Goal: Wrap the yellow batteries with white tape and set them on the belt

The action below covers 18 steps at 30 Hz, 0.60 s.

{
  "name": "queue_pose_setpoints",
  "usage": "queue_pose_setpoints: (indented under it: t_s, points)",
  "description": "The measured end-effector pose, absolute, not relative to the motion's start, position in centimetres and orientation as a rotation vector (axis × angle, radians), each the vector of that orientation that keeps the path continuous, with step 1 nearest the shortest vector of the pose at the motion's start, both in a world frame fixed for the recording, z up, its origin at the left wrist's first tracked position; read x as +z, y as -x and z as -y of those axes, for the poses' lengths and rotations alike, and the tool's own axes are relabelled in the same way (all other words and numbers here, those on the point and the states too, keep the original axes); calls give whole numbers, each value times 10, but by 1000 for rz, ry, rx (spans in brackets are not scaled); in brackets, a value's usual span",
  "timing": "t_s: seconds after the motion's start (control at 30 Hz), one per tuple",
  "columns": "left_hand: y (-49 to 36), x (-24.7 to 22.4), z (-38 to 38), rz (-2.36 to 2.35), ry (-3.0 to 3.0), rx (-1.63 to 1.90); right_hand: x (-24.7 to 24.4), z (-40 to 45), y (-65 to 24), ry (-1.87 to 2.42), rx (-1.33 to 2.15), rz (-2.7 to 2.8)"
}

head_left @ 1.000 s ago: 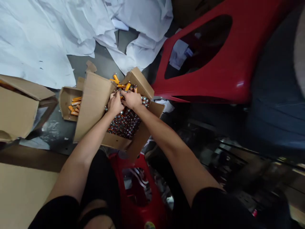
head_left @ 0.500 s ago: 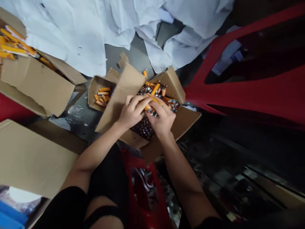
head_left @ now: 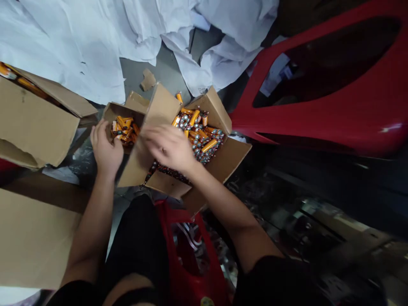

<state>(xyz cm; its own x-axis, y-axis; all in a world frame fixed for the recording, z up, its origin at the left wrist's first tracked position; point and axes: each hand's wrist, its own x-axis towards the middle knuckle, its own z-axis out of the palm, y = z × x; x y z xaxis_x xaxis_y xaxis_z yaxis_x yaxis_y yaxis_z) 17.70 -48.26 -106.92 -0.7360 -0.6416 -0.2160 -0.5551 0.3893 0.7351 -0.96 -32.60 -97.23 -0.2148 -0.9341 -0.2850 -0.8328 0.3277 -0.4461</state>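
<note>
My left hand (head_left: 106, 151) is at the near left side of a small cardboard box (head_left: 137, 101), fingers bent and thumb apart, with nothing visible in it. Orange cylindrical pieces (head_left: 124, 127), some looking like wrapped battery cells, lie heaped in that box. Above the raised flap (head_left: 163, 104) of a larger carton, my right hand (head_left: 172, 146) is smeared by motion, so its grip cannot be made out. Inside the larger carton (head_left: 219, 111) are many orange battery cells (head_left: 208, 146) with round metal ends, some lying flat and others upright.
White sheets (head_left: 89, 46) are spread at the back. A red plastic chair (head_left: 344, 114) stands at the right, and a red stool (head_left: 204, 272) is below the carton. More cardboard boxes (head_left: 38, 110) line the left side, one holding orange items.
My hands were together over the larger carton around an orange cell. Now they are apart: the left has moved left to the small box, the right onto the flap. The view has shifted right.
</note>
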Motion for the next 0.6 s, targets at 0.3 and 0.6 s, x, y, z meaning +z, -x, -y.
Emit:
queue_pose_setpoints:
  t_s: [0.3, 0.6]
  points:
    - [3, -1069, 302, 2672, -424, -1751, -1059, 190, 67, 490, -31, -2813]
    - [43, -1104, 323, 2657, -416, -1845, -1050, 209, 81, 494, -163, -2807]
